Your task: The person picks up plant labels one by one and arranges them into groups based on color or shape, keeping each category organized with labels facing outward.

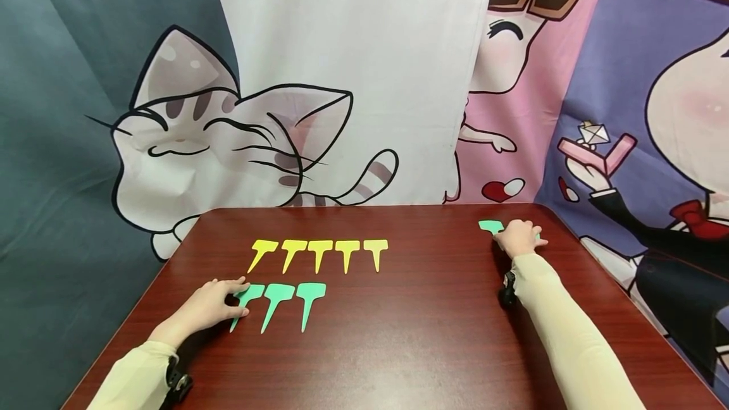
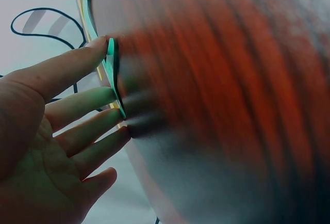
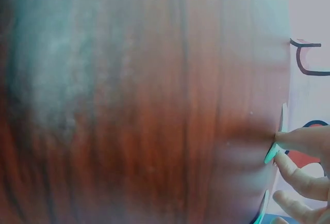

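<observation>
My left hand [image 1: 206, 307] reaches to the leftmost green T-shaped plant label [image 1: 250, 295] in the front row. Seen from the left wrist, its thumb touches one end of that label [image 2: 110, 59], and the other fingers stretch toward it fairly straight. Two more green plant labels [image 1: 278, 293] lie to its right. Far off at the table's back right, my right hand [image 1: 518, 238] pinches a green plant label [image 3: 271, 153] between thumb and finger in the right wrist view. Another green label [image 1: 491, 226] shows beside this hand, and one more [image 3: 263, 206] lies under the other fingers.
Behind the green row, several yellow plant labels [image 1: 320, 247] lie side by side with stems toward me. Everything lies on a dark red-brown wooden table [image 1: 410, 334]. A cloth with cartoon figures [image 1: 364, 49] hangs just past the table's back edge.
</observation>
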`<state>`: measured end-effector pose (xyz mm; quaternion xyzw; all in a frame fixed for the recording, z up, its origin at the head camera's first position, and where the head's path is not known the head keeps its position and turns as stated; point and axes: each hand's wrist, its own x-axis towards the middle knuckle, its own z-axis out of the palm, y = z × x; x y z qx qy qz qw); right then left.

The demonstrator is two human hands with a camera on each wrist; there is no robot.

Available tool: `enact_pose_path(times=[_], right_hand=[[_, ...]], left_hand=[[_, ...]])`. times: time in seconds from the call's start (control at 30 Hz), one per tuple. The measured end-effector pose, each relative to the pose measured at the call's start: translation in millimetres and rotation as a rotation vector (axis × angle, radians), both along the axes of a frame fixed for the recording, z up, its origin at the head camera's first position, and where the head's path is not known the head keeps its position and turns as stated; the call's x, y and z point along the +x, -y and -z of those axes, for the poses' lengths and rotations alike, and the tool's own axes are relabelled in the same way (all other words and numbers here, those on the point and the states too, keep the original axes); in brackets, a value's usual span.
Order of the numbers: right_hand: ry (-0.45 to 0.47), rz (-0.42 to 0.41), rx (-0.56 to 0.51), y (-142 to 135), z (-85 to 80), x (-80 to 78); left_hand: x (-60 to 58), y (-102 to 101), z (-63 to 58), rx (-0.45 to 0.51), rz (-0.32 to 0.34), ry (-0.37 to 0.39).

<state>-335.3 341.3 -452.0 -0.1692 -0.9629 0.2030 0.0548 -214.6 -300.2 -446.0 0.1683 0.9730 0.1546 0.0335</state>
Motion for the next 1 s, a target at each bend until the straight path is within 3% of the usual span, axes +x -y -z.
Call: enact_pose_path(times=[0.7,1.0], right_hand=[[0.115,0.001,-0.024,-3,-10.6,5.4],[0.119,-0.052,-0.023,-4,-6.5,2.4]], left_hand=[[-0.8,0,-0.2,-0.007,0.008,-0.005],[-0.6,0,-1.0,-0.009,0.009,-0.006]])
